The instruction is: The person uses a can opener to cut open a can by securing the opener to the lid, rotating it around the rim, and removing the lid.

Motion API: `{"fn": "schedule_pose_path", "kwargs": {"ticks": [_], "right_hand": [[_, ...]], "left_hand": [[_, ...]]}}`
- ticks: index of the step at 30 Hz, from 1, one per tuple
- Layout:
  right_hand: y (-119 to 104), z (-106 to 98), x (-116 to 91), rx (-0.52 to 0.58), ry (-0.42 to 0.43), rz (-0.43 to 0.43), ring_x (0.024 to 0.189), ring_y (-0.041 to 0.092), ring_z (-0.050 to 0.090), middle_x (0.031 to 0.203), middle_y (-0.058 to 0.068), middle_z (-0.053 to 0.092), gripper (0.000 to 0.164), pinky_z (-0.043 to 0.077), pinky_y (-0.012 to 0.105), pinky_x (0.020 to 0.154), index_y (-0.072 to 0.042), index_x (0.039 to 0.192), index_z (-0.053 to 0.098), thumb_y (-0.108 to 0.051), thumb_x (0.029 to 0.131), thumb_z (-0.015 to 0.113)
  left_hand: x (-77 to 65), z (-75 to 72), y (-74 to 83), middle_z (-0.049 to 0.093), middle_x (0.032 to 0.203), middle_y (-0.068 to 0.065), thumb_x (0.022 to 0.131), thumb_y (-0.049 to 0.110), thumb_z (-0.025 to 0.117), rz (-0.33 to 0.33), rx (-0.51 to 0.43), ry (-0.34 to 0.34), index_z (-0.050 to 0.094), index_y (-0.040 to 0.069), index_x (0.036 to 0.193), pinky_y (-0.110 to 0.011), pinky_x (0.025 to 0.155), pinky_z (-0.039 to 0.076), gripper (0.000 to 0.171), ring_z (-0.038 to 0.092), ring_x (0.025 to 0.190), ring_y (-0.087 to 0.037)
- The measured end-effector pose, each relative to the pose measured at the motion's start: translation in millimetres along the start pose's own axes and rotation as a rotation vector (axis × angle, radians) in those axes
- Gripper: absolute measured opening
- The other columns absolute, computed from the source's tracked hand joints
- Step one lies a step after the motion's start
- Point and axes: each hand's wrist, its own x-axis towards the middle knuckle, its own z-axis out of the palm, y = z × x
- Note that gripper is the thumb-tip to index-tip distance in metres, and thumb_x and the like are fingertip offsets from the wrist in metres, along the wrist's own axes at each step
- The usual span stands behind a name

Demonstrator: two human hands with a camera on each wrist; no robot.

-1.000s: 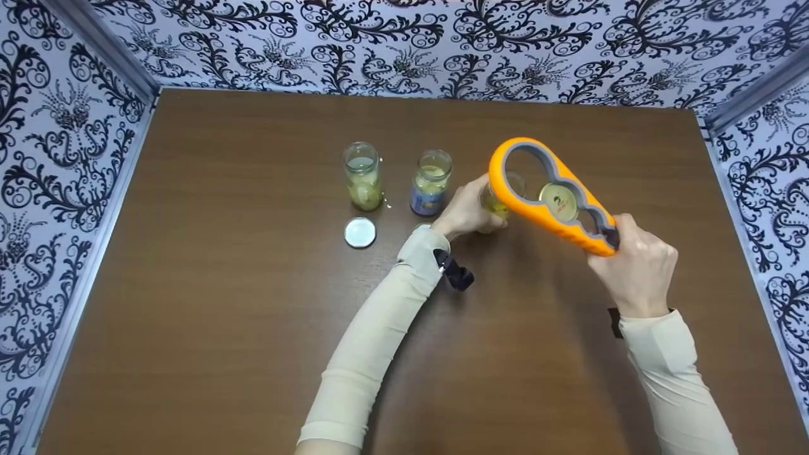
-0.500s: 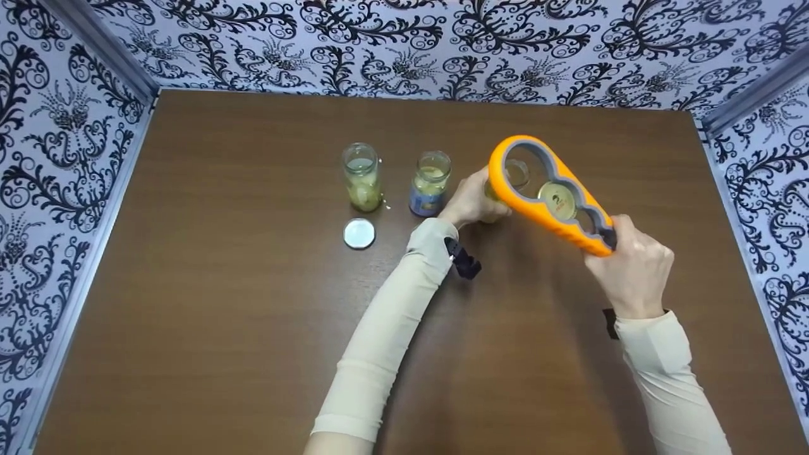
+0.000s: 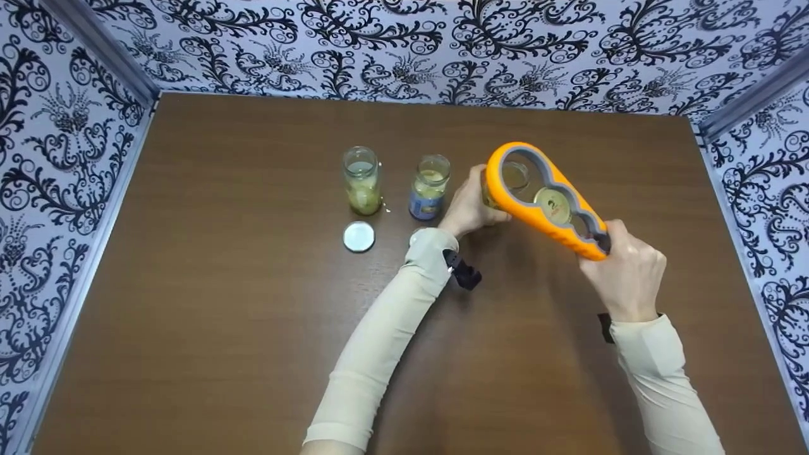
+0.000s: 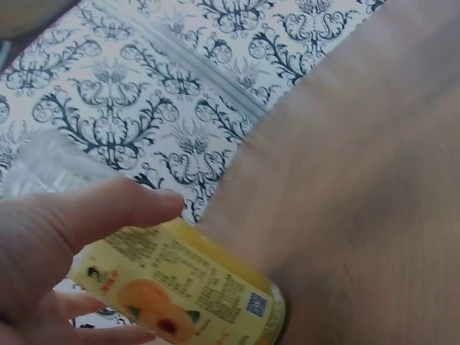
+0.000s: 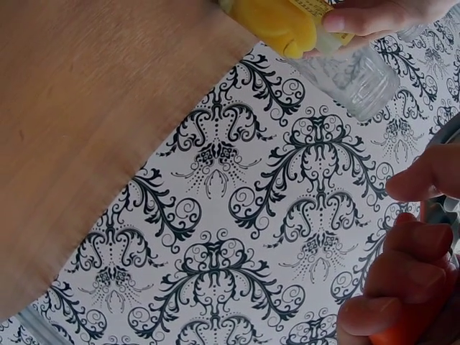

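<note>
My left hand (image 3: pixel 469 207) grips an open glass jar (image 4: pixel 190 284) of yellow fruit, its yellow label printed with peaches. In the head view the jar's rim (image 3: pixel 516 175) shows through the large hole of an orange jar opener (image 3: pixel 543 218); the opener hides part of the jar. My right hand (image 3: pixel 626 268) holds the opener by its narrow end, above the table. A gold lid (image 3: pixel 553 205) sits in the opener's middle grey-lined opening. The right wrist view shows curled fingers (image 5: pixel 410 277) round the orange handle.
Left of the hands stand two open jars: one with a blue label (image 3: pixel 428 189), and a taller one (image 3: pixel 362 183) with pale green contents. A white lid (image 3: pixel 359 236) lies before the taller jar. Patterned panels (image 3: pixel 404 57) border the brown table (image 3: pixel 221 253).
My left hand has shifted slightly right with the fruit jar, whose rim now shows more clearly through the opener. The opener and lid have moved slightly left and toward me.
</note>
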Motion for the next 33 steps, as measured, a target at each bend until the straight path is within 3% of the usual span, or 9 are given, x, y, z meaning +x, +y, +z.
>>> {"fn": "schedule_pose_path", "kwargs": {"ticks": [14,26,30,33], "right_hand": [[-4.4,4.8,-3.2,0.022,-0.017,0.011,0.04,0.037,0.043,0.052,0.016,0.049,0.02,0.031,0.051,0.039,0.002,0.079,0.053,-0.006,0.069,0.068],[-10.2,8.9,-9.2,0.045,-0.024,0.02,0.038,0.035,0.042,0.052,0.013,0.048,0.016,0.03,0.049,0.038,0.001,0.078,0.054,-0.004,0.067,0.065],[-13.0,12.4,-12.5,0.057,-0.044,0.017,0.039,0.035,0.044,0.054,0.014,0.051,0.017,0.032,0.05,0.038,0.002,0.079,0.055,-0.004,0.068,0.066],[-14.9,14.5,-14.1,0.061,-0.062,0.009,0.04,0.035,0.046,0.056,0.015,0.053,0.018,0.033,0.049,0.038,0.002,0.08,0.055,-0.004,0.068,0.068]], "left_hand": [[-33.7,-9.5,10.1,0.05,0.137,-0.012,0.073,0.02,0.086,-0.094,0.088,0.023,0.04,0.007,0.142,-0.032,0.102,0.036,0.084,0.048,0.123,-0.025],[-61.4,-20.8,5.9,0.057,0.128,-0.011,0.075,0.024,0.083,-0.008,0.161,-0.052,0.049,0.006,0.136,-0.033,0.097,0.04,0.072,0.052,0.117,-0.026],[-71.5,-28.8,-0.7,0.057,0.13,-0.009,0.075,0.023,0.083,-0.003,0.116,-0.085,0.051,0.009,0.134,-0.031,0.097,0.04,0.069,0.052,0.119,-0.026],[-77.9,-35.5,-8.6,0.057,0.131,-0.01,0.074,0.019,0.083,-0.026,-0.036,-0.115,0.054,0.01,0.132,-0.029,0.095,0.041,0.066,0.052,0.119,-0.027]]}}
